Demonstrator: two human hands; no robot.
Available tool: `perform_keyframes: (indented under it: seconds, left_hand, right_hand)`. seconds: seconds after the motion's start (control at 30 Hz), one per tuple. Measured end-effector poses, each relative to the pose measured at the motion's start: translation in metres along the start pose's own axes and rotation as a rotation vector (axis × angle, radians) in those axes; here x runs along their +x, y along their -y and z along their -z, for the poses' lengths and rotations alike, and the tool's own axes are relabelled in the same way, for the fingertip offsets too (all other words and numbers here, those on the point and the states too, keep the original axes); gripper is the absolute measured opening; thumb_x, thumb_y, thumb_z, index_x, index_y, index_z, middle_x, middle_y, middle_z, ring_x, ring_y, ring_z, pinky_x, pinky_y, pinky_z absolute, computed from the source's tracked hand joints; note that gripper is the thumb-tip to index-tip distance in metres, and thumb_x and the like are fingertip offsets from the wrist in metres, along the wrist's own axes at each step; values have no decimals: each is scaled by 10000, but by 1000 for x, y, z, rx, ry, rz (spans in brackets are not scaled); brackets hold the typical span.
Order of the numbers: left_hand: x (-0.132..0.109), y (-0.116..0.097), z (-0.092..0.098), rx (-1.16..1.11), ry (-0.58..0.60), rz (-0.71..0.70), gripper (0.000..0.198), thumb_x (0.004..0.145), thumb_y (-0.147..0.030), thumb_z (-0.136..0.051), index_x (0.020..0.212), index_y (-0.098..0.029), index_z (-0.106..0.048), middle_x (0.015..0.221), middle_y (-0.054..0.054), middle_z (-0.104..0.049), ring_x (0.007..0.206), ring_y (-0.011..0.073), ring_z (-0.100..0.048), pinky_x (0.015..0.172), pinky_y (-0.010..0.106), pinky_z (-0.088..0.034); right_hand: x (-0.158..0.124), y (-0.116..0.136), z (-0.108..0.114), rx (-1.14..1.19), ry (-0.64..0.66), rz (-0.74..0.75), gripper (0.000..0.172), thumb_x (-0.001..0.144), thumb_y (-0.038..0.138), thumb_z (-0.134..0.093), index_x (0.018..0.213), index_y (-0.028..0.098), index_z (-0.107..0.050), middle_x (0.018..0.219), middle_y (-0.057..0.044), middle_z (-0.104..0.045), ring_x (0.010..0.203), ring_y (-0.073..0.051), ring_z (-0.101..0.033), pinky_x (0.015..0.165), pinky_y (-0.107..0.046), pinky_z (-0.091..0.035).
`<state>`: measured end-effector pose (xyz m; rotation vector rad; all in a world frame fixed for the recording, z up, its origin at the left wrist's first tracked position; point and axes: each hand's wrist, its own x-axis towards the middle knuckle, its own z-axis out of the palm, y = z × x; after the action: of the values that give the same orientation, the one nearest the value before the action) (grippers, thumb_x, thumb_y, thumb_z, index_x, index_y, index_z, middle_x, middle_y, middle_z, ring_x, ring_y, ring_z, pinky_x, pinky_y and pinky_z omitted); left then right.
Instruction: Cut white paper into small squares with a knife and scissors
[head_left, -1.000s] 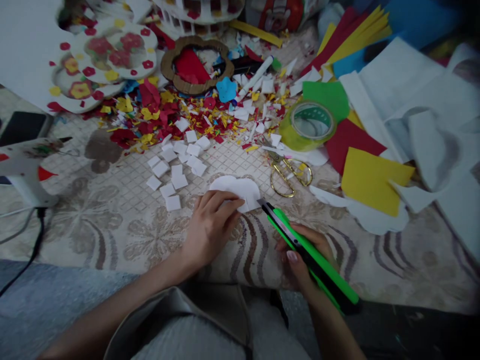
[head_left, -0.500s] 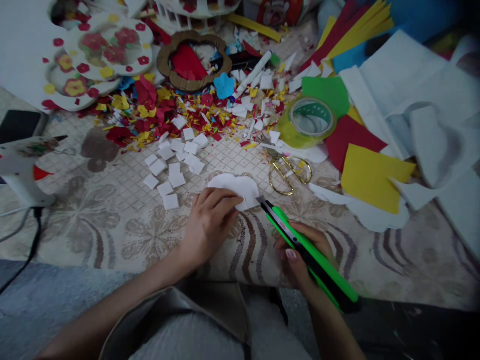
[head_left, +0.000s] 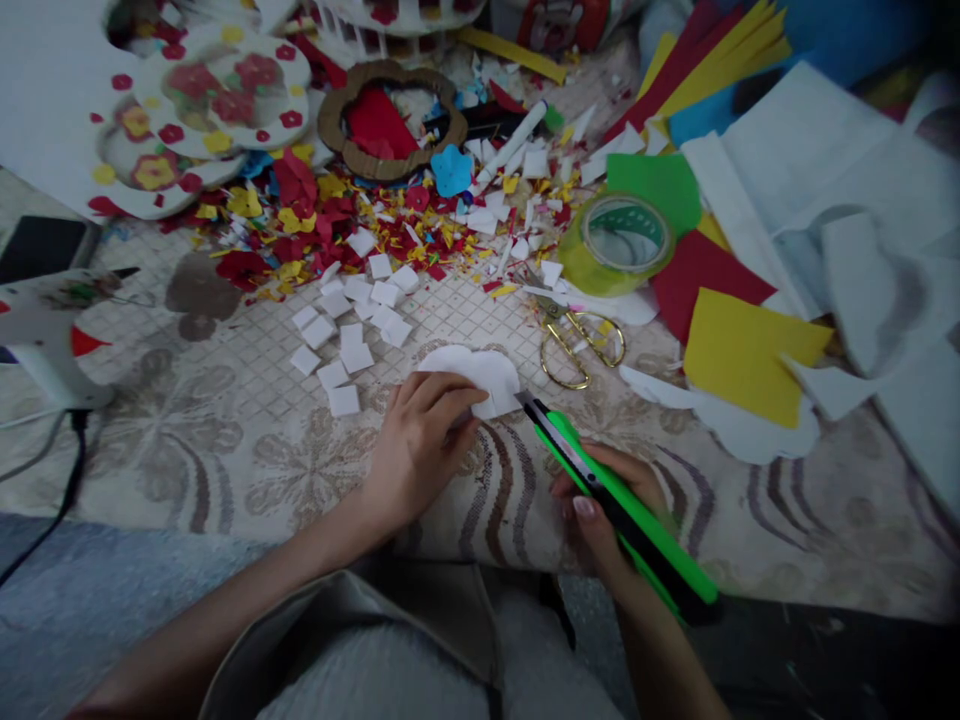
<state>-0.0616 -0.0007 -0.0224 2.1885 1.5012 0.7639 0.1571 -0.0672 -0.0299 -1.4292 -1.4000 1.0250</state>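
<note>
A white, scalloped, cloud-shaped piece of paper (head_left: pixel 499 372) lies on the patterned tablecloth in front of me. My left hand (head_left: pixel 424 430) covers its left part, the fingers curled and pressing on it near the lower edge. My right hand (head_left: pixel 619 495) is wrapped round a green and black utility knife (head_left: pixel 626 500), whose blade points up and left. The blade tip is beside the paper's right edge; I cannot tell whether it touches. Several small white foam-like squares (head_left: pixel 345 400) lie up and left of my left hand. Gold-handled scissors (head_left: pixel 577 345) rest just beyond the knife tip.
A roll of yellow tape (head_left: pixel 616 243) stands behind the scissors. A glue gun (head_left: pixel 49 335) with a cord is at the left. Red, yellow and white scraps (head_left: pixel 420 220) cover the back, near a brown flower-shaped cardboard ring (head_left: pixel 334 120). Yellow paper (head_left: pixel 750 350) lies right.
</note>
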Motion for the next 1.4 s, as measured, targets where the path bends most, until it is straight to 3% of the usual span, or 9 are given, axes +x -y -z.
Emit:
perform_keyframes:
  seconds: [0.7,0.9,1.0,1.1,1.23,1.3,1.4]
  left_hand:
    - [5,-1,4,-21,34,27,221,828,-121,-638,1037,-193,-646,1054,48,-650,978,228,-555,864,411,-474]
    - [6,-1,4,-10,48,37,223,826,-121,-639,1038,-193,-643,1059,43,-648,977,221,-554,874,396,-471]
    - [5,-1,4,-11,37,26,221,824,-122,-641,1034,-191,-642,1054,42,-650,965,221,-557,858,393,-473]
    - [4,1,3,-7,27,24,215,825,-126,-640,1029,-195,-639,1053,39,-653,966,221,-557,858,394,-472]
    - [3,2,1,-23,17,13,224,832,-116,-618,1038,-202,-631,1061,32,-658,985,219,-557,880,392,-470]
    - [3,2,0,-30,13,18,233,826,-113,-620,1040,-204,-630,1062,32,-659,988,221,-557,878,392,-472]
    - [3,2,0,-34,17,28,240,815,-111,-631,1037,-201,-633,1071,32,-659,985,225,-556,862,391,-474]
  right_hand:
    - [-1,2,2,51,38,-1,341,874,275,-606,1210,271,-544,853,-26,-669,720,-206,-653,618,-374,-529]
    - [4,1,-5,156,-46,63,425,893,312,-586,1299,259,-472,1020,-73,-691,643,-175,-642,613,-382,-539]
    - [13,5,-12,168,-122,149,375,822,211,-675,1165,272,-538,956,-31,-701,651,-167,-657,595,-340,-548]
    - [22,11,-21,154,-194,196,283,814,146,-668,1042,273,-560,801,26,-675,578,-140,-637,511,-280,-526]
    - [32,16,-35,130,-84,160,237,923,200,-535,1142,287,-513,979,-5,-726,370,-72,-515,351,-235,-435]
    - [35,15,-41,-7,-29,153,213,932,235,-530,1140,281,-529,1030,-17,-731,429,-93,-578,395,-253,-485]
    - [37,12,-47,-237,-20,215,199,917,277,-562,1115,268,-573,1040,-17,-736,733,-180,-716,609,-325,-589]
